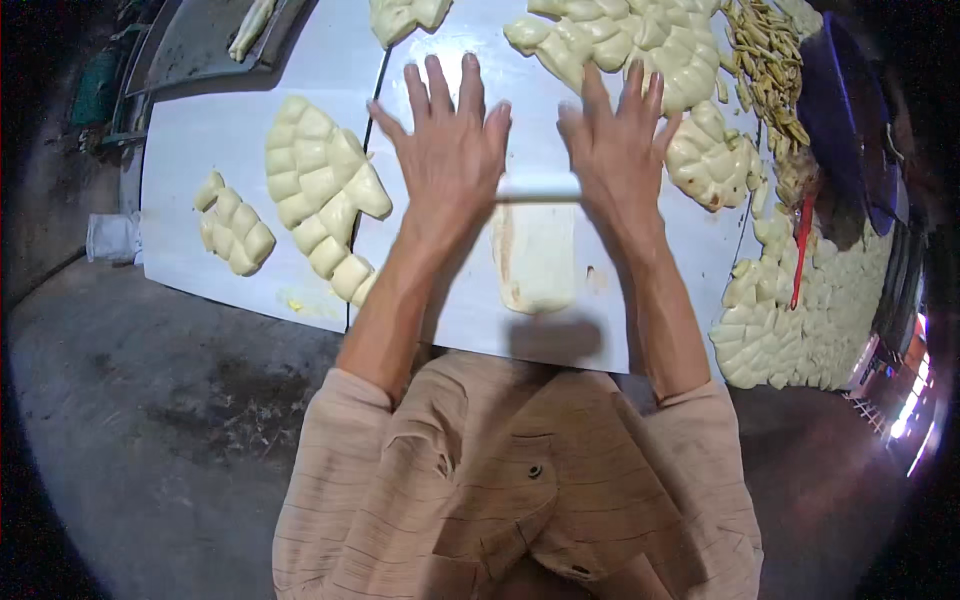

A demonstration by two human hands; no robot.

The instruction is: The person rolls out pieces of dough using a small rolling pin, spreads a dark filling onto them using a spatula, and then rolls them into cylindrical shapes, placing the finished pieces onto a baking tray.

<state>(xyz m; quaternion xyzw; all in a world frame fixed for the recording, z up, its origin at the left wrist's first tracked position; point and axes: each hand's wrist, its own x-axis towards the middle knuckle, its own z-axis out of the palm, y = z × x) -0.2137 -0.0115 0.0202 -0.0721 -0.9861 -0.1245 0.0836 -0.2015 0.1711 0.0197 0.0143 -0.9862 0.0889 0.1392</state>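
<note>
A pale rolling pin [538, 187] lies crosswise between my wrists, its ends hidden beneath my hands. My left hand [447, 140] is open, fingers stretched forward over the white tabletop, its heel at the pin's left end. Likewise open, my right hand [620, 140] spreads its fingers at the pin's right end, the fingertips close to a big mass of dough pieces [640, 45]. Just on my side of the pin is a thin, flat dough strip [545, 260] with a brownish streak along its left edge.
Dough pieces lie in a large cluster [320, 185] and a small one [235, 230] on the left. Far left is a grey tray [205, 50]. To the right are brownish strips [765, 60], a purple basin [845, 120], a red-handled tool [802, 250] and more dough [790, 330].
</note>
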